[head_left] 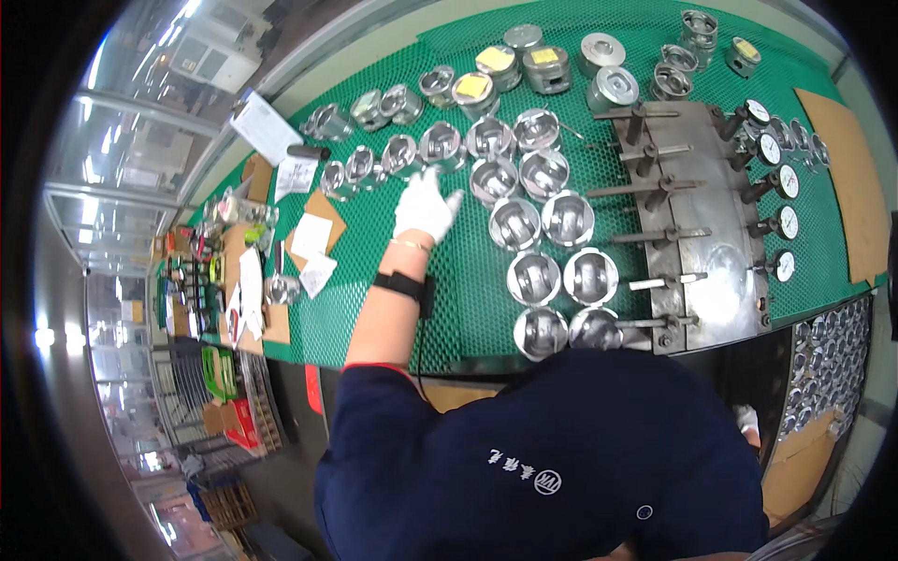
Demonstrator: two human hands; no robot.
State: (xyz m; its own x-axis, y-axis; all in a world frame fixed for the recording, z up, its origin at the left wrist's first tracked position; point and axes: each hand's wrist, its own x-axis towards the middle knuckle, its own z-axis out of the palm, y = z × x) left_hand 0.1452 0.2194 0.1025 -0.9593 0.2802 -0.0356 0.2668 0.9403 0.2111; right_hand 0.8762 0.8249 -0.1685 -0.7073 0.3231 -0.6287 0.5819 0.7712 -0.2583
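Showing left hand (426, 209) spread | right hand (746, 420): can't tell | ten paired pistons (515, 224) | five gauges (787, 181)

A green-matted table (468, 304) stretches across the scene, a pale ledge (365, 49) along its far edge. Metal-framed windows (140, 154) line the left, a pale machine (220, 58) beyond them. Bright lights (44, 338) glow farther left; dark floor (295, 467) shows at the near left.
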